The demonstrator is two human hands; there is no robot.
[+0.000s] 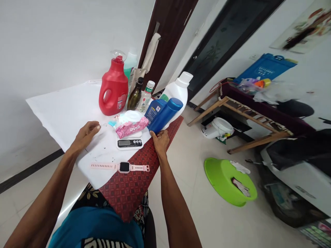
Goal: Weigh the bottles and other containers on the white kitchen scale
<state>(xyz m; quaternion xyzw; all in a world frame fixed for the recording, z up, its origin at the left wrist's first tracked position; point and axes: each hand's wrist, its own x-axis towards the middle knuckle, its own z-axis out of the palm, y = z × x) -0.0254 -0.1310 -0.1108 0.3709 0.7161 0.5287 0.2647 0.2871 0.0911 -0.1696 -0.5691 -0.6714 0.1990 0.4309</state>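
Observation:
My right hand is closed around the base of a blue bottle, which leans tilted over the table's right edge. My left hand rests on the white sheet with its fingers curled in; whether it holds anything I cannot make out. Between the hands a small digital scale carries a pink packet and a white lidded tub. A pink smartwatch lies flat on the sheet near me.
A red detergent jug, a dark glass bottle, a small white bottle and a large white jug stand at the back. A green basin lies on the floor to the right, near a wooden bench.

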